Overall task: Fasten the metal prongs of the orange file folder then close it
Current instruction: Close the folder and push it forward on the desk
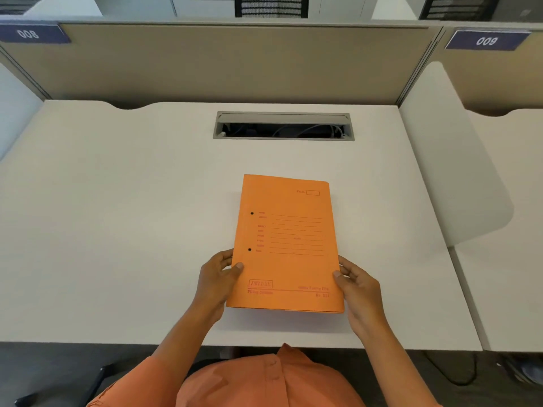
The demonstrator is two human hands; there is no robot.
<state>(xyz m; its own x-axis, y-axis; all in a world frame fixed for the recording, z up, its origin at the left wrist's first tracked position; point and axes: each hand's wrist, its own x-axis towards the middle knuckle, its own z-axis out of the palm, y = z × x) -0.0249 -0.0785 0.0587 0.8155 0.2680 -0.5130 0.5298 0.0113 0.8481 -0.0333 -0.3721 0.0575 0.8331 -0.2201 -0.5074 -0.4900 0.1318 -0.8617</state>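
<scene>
The orange file folder (286, 245) lies shut on the white desk (132, 230), front cover up, with printed red lines and two dark holes along its left side. No metal prongs show; the cover hides them. My left hand (217, 280) grips the folder's lower left edge, thumb on top of the cover. On the opposite side, my right hand (357, 284) holds the lower right edge, thumb resting on the cover. The near end of the folder seems slightly lifted off the desk, casting a shadow below it.
A grey cable tray opening (283, 126) with wires inside sits in the desk behind the folder. Beige partition walls (235, 63) close the back and right, carrying number plates 008 and 009. The desk's front edge runs just below my wrists.
</scene>
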